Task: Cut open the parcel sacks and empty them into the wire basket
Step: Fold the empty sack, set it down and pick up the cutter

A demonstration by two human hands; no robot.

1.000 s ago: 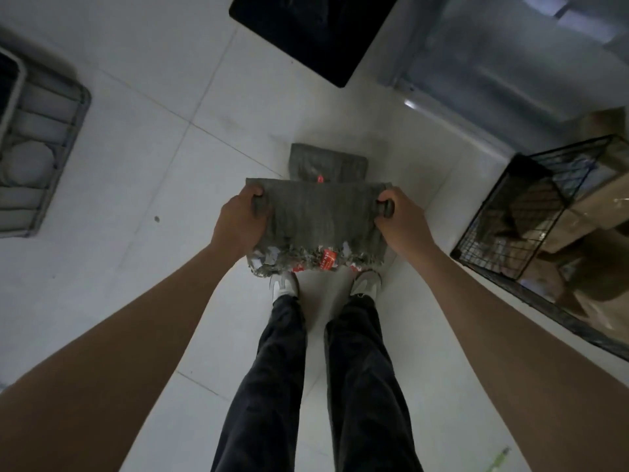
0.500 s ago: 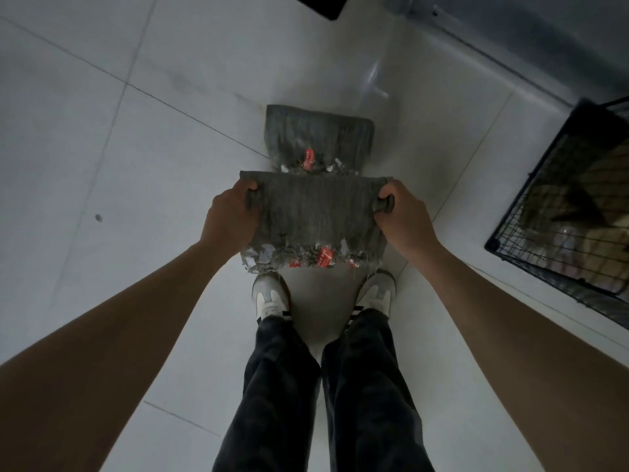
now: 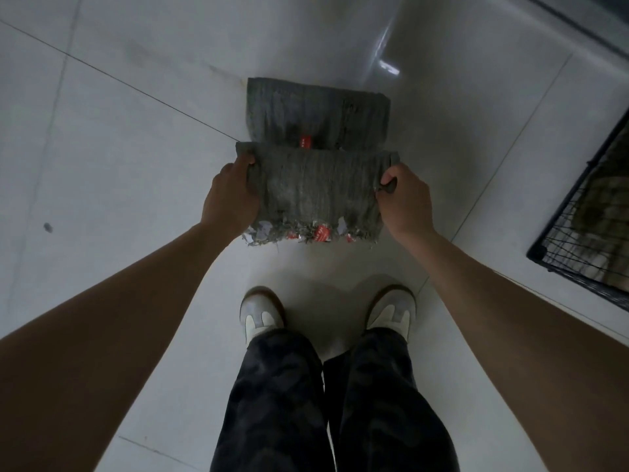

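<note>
I hold a folded grey woven sack (image 3: 316, 192) flat in front of me above the floor. My left hand (image 3: 231, 195) grips its left edge and my right hand (image 3: 403, 202) grips its right edge. The sack's near edge is frayed, with red and white label scraps along it. A second folded grey sack (image 3: 318, 112) with a small red tag lies on the white floor just beyond the held one. The black wire basket (image 3: 544, 247) stands at the right edge of view, with parcels dimly visible inside.
My two feet in pale shoes (image 3: 262, 315) stand on the white tiled floor (image 3: 119, 165) below the sack. A dark strip (image 3: 585, 25) runs along the floor at the top right. A small dark speck lies on the floor at the left.
The view has tipped further down and shifted; the dark mat and the grey crate at the left have left the frame. The sack on the floor shows more fully beyond the held sack. Both hands keep their grip.
</note>
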